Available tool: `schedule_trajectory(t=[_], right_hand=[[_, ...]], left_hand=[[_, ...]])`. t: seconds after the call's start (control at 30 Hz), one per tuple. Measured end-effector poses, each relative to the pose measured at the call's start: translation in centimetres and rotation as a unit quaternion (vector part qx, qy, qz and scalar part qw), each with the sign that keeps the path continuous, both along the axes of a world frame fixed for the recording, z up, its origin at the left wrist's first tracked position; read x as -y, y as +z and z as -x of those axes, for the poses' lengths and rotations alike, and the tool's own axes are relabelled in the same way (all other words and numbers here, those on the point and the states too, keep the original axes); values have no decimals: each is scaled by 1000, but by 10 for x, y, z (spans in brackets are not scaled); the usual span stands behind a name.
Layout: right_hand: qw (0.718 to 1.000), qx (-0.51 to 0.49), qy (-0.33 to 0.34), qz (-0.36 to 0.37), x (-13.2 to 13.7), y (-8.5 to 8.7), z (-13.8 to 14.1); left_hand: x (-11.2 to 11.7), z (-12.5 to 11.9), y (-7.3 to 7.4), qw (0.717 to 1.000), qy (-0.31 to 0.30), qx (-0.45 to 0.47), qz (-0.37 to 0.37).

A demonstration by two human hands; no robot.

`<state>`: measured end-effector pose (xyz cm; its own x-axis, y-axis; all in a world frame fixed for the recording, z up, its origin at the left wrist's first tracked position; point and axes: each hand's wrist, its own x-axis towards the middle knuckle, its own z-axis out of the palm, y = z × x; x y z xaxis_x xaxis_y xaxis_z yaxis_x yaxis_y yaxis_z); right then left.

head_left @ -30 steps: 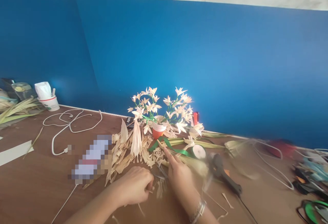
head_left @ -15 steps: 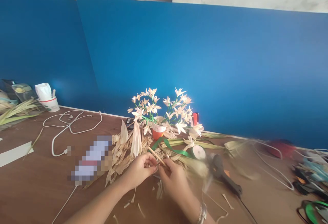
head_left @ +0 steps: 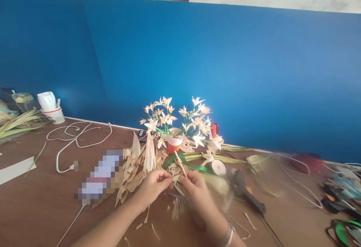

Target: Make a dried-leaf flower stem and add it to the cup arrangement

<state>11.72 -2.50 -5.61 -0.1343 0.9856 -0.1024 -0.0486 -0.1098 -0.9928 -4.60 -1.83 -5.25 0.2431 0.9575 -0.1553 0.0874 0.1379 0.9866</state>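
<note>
Between the thumb and fingers of my right hand (head_left: 194,185) is a thin pale stick (head_left: 179,163), which slants up and left toward the flower pot. A blurred greyish shape (head_left: 177,195) shows just under that hand; its kind is unclear. My left hand (head_left: 155,187) is closed in a pinch close beside it, and whatever is at its fingertips is too small to make out. Dried corn husks (head_left: 131,175) lie to the left of my hands. Behind them stands a red and white cup (head_left: 174,145) with husk flowers (head_left: 166,117) on green stems.
A roll of green ribbon (head_left: 218,167) and a black glue gun (head_left: 248,194) lie at right. On the left are a blurred-out phone (head_left: 100,175), a white cable (head_left: 76,137) and a white cup (head_left: 55,115). A blue panel (head_left: 211,62) rises along the back edge.
The stick has swung more upright, held by my right hand, which has shifted slightly to the right. Its far end now shows clear of my left hand, which has barely moved.
</note>
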Motion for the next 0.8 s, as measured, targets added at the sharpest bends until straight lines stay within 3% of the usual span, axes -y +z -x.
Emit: schedule_trajectory(t=[0.6,0.73,0.8], right_hand=[[1000,11,25,1,-3,-1,-2],[994,-78,72,-4,-2,-1,-1],[994,-72,75,-24,-1,-2,-1]], left_hand=[[2,-2,0,999,-7,51,1],[2,-2,2,992,-17,101,74],[2,-1,2,988,-23,119,97]])
